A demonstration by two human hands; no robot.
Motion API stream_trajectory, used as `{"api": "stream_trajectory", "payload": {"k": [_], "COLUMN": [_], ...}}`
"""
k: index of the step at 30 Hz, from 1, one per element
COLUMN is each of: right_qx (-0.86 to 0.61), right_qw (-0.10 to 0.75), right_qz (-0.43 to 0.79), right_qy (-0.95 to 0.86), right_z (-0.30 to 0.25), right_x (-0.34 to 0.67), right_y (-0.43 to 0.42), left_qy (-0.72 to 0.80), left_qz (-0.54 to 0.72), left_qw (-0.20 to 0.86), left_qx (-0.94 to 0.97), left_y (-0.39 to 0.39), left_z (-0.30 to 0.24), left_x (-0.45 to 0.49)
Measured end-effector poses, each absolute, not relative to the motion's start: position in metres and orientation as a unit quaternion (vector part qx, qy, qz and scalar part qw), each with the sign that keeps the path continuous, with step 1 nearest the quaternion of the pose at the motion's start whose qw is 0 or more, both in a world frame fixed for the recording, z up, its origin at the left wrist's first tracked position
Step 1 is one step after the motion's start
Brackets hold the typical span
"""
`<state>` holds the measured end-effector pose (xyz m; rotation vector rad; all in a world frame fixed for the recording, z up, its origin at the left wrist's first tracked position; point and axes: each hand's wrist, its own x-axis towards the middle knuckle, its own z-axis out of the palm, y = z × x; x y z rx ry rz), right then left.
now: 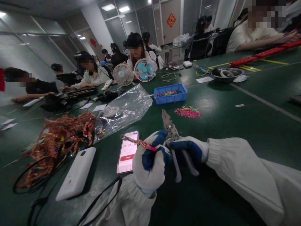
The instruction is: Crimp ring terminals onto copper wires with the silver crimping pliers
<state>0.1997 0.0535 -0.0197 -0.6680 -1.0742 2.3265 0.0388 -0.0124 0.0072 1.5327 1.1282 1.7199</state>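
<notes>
Workshop, office-style: glass partitions (131,25), ceiling lts (124,9), ppl (243,36) seated at long green bench (225,128) w/ copper-wire heap (67,130), pliers (167,121) & blue bin (171,99) of coloured bits (171,93).

Pink-lit screen of flat rectangular smartphone (125,153) on dark green desk (223,125), approx. 7 o'clock: timer reads "00:08:3", last digit unclear. Red oblong on-screen btn. (127,158) below it has pale txt, too sm. to read. Approx. 12-1 o'clock: red diamond-shaped sign (171,20) w/ gold char. on pale door (176,36), can't read for sure. Smaller red sign (93,42), approx. 10-11 o'clock, illegible.
</notes>
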Motion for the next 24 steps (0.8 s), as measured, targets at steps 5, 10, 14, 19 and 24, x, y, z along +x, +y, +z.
{"api": "stream_trajectory", "payload": {"k": [5,10,14,19,24], "right_qx": [-0.366,-0.44,-0.469,-0.537,-0.568], "right_qw": [0.361,0.483,0.485,0.435,0.371], "right_qz": [0.735,0.603,0.562,0.449,0.325], "right_qy": [-0.443,-0.458,-0.478,-0.566,-0.659], "right_z": [-0.026,-0.021,-0.005,0.01,0.0], "right_x": [0.233,0.287,0.311,0.319,0.311], "right_y": [0.095,0.121,0.113,0.1,0.085], "left_qy": [0.438,0.466,0.482,0.478,0.464], "left_qz": [0.604,0.508,0.424,0.365,0.358], "left_qw": [0.278,0.351,0.434,0.561,0.592], "left_qx": [0.605,0.633,0.632,0.569,0.552], "left_y": [-0.017,-0.009,0.0,0.005,0.005], "left_z": [-0.001,0.006,0.009,0.0,-0.002], "left_x": [0.037,0.037,0.038,0.04,0.041]}}
